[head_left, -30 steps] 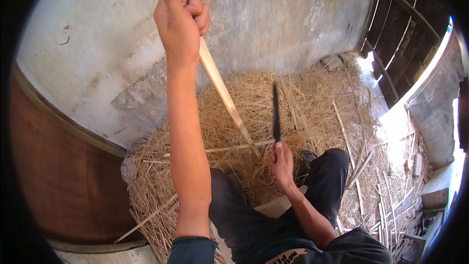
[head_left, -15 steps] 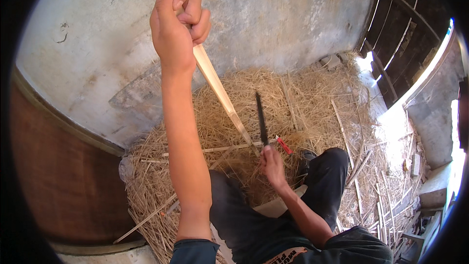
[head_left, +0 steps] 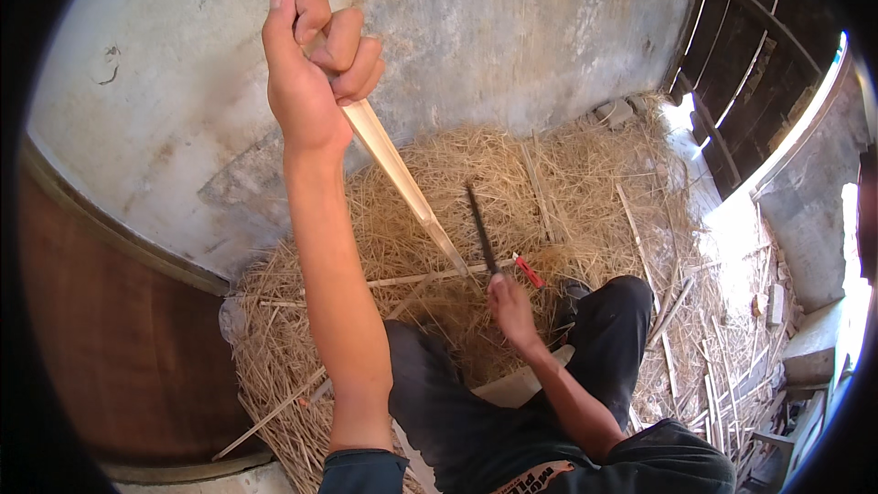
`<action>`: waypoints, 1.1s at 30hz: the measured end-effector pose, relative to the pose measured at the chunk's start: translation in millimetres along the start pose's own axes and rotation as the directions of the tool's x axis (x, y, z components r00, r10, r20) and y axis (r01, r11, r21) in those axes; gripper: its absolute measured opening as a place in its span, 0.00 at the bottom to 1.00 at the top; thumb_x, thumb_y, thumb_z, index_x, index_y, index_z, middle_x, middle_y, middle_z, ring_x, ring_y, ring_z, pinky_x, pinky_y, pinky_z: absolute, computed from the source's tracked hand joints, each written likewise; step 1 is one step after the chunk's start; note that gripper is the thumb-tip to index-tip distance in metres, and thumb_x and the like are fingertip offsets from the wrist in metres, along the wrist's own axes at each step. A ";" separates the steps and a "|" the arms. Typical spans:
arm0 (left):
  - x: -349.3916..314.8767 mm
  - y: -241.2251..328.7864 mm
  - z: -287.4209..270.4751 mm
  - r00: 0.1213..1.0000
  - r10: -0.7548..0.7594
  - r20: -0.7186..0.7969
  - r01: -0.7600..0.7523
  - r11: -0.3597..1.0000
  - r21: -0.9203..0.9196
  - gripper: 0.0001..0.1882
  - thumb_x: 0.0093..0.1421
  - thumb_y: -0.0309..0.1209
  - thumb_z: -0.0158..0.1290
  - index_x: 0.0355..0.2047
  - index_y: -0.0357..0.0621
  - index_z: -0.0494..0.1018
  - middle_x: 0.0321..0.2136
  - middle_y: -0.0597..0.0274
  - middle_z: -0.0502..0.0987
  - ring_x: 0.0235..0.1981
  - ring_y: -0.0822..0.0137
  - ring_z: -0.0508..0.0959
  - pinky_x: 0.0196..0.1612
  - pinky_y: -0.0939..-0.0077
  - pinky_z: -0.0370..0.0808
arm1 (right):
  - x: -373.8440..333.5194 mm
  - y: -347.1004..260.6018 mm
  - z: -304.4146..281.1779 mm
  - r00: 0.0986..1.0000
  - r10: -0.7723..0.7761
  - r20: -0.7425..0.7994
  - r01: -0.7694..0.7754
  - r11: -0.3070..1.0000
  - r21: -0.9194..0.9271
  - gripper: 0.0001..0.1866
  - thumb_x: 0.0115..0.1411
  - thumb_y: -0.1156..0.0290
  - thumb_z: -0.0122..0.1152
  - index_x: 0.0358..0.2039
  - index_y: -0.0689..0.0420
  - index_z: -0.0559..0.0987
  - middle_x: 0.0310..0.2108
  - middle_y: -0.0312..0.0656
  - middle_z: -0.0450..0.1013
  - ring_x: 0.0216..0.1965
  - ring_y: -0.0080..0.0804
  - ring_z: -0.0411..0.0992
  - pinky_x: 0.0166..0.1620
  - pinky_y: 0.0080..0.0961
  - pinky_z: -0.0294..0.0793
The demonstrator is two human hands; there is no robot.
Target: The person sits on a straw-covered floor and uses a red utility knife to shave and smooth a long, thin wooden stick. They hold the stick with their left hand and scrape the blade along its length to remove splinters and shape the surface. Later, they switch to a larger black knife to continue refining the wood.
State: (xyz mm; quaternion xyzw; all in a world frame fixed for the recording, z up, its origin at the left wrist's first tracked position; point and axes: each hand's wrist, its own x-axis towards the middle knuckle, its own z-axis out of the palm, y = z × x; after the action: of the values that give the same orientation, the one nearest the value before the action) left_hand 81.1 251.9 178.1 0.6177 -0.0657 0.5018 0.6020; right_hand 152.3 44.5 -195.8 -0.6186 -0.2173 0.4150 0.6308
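My left hand (head_left: 315,69) is raised in front of the wall, its fingers wrapped round the upper end of a pale split bamboo strip (head_left: 395,171). The strip slants down to the right, its lower tip close to my right hand. That hand (head_left: 512,311) is closed low between my knees on the handle of a long dark-bladed knife (head_left: 480,230); the handle is mostly hidden by the fingers. The blade points up and slightly left, just right of the bamboo, with a gap between them. A red utility knife (head_left: 530,273) lies on the straw beyond my right hand.
Straw and bamboo shavings (head_left: 494,160) cover the floor ahead, with loose strips (head_left: 672,316) to the right. A stained plaster wall (head_left: 512,37) rises behind. A brown panel (head_left: 119,329) stands at left, a dark slatted wooden door (head_left: 750,46) at far right.
My left hand has come down and a little left, bringing the bamboo strip with it. The knife's blade leans further left, its tip slightly lower. My right hand has barely moved.
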 end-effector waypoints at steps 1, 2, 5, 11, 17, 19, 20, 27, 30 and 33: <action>-1.1 1.7 -3.8 1.000 -0.003 0.016 0.003 1.000 -0.031 0.23 0.78 0.50 0.34 0.23 0.61 0.53 0.11 0.78 0.48 0.10 0.80 0.43 0.14 0.80 0.41 | -5.6 -41.7 -1.6 0.998 -0.065 -0.023 0.065 0.998 0.026 0.21 0.77 0.53 0.44 0.33 0.55 0.70 0.21 0.30 0.61 0.20 0.18 0.59 0.24 0.22 0.59; -1.5 3.4 -5.9 0.999 -0.003 0.035 0.005 0.998 -0.066 0.23 0.78 0.49 0.33 0.23 0.61 0.53 0.11 0.78 0.49 0.09 0.80 0.43 0.13 0.80 0.41 | -11.0 -65.1 -3.5 0.990 -0.132 -0.051 0.134 0.990 0.049 0.21 0.77 0.54 0.43 0.33 0.57 0.70 0.21 0.31 0.62 0.21 0.20 0.60 0.25 0.24 0.60; -0.5 1.8 -9.9 0.996 -0.006 0.092 0.019 0.990 -0.140 0.23 0.79 0.48 0.32 0.23 0.61 0.54 0.10 0.78 0.49 0.08 0.80 0.43 0.12 0.80 0.41 | -21.7 -70.8 -5.5 0.930 -0.292 -0.222 0.329 0.933 0.149 0.20 0.78 0.55 0.42 0.33 0.56 0.69 0.21 0.30 0.61 0.20 0.17 0.58 0.23 0.22 0.56; -5.0 -0.1 -12.4 0.991 0.009 0.131 0.014 0.985 -0.173 0.23 0.79 0.48 0.31 0.23 0.61 0.54 0.09 0.78 0.48 0.07 0.80 0.41 0.10 0.80 0.40 | -18.9 175.4 -9.8 1.000 0.010 -0.030 -0.024 0.842 -0.539 0.19 0.75 0.57 0.44 0.39 0.60 0.73 0.22 0.46 0.66 0.25 0.45 0.70 0.36 0.46 0.69; -6.5 1.1 -25.4 0.973 0.028 0.231 0.037 0.961 -0.273 0.23 0.80 0.46 0.28 0.24 0.60 0.53 0.09 0.77 0.48 0.07 0.80 0.42 0.09 0.80 0.40 | -24.9 48.3 -17.5 0.989 0.136 0.051 -0.144 0.963 0.227 0.23 0.78 0.54 0.39 0.28 0.54 0.70 0.22 0.36 0.66 0.19 0.28 0.64 0.26 0.29 0.65; -5.3 0.6 -26.6 0.953 0.047 0.300 0.057 0.943 -0.328 0.23 0.80 0.45 0.26 0.24 0.60 0.54 0.09 0.77 0.48 0.07 0.80 0.42 0.09 0.80 0.41 | -38.4 -20.5 -10.4 0.999 0.036 0.001 -0.033 0.901 0.432 0.24 0.79 0.52 0.38 0.27 0.51 0.68 0.20 0.31 0.63 0.18 0.19 0.58 0.22 0.23 0.59; -5.0 1.4 -26.4 0.944 0.055 0.324 0.066 0.935 -0.348 0.23 0.80 0.44 0.26 0.24 0.60 0.54 0.09 0.77 0.49 0.06 0.80 0.42 0.09 0.80 0.41 | -39.0 -23.9 -7.1 0.991 -0.101 -0.084 0.128 0.885 0.447 0.25 0.79 0.51 0.38 0.28 0.52 0.68 0.19 0.31 0.62 0.18 0.20 0.58 0.22 0.23 0.58; -6.8 -0.3 -35.1 0.876 0.137 0.462 0.105 0.881 -0.462 0.23 0.80 0.43 0.23 0.25 0.59 0.54 0.08 0.77 0.50 0.06 0.80 0.44 0.08 0.80 0.41 | -16.5 77.0 -7.4 0.875 0.462 0.145 -0.483 0.856 0.184 0.23 0.78 0.47 0.40 0.34 0.51 0.69 0.18 0.29 0.60 0.15 0.19 0.55 0.18 0.23 0.54; -9.0 0.5 -34.6 0.882 0.127 0.454 0.103 0.888 -0.449 0.23 0.80 0.43 0.22 0.25 0.59 0.54 0.08 0.77 0.49 0.06 0.80 0.43 0.09 0.80 0.41 | -5.2 3.5 -13.2 0.971 0.237 0.021 -0.236 0.948 0.215 0.22 0.78 0.48 0.40 0.36 0.52 0.69 0.19 0.29 0.60 0.15 0.18 0.56 0.17 0.23 0.52; -11.0 3.0 -33.7 0.913 0.086 0.399 0.077 0.923 -0.377 0.23 0.80 0.44 0.22 0.25 0.59 0.54 0.08 0.77 0.49 0.06 0.80 0.42 0.08 0.81 0.41 | -14.7 -78.3 -17.6 0.987 -0.099 -0.124 0.135 0.935 0.328 0.24 0.77 0.46 0.41 0.34 0.53 0.68 0.18 0.30 0.61 0.15 0.19 0.57 0.18 0.22 0.53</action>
State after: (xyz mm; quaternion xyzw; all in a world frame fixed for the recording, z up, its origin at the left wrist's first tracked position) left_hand 55.4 272.6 164.7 0.5782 -0.2883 0.3405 0.6831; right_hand 177.8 30.9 -119.6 -0.5090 -0.1464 0.3745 0.7611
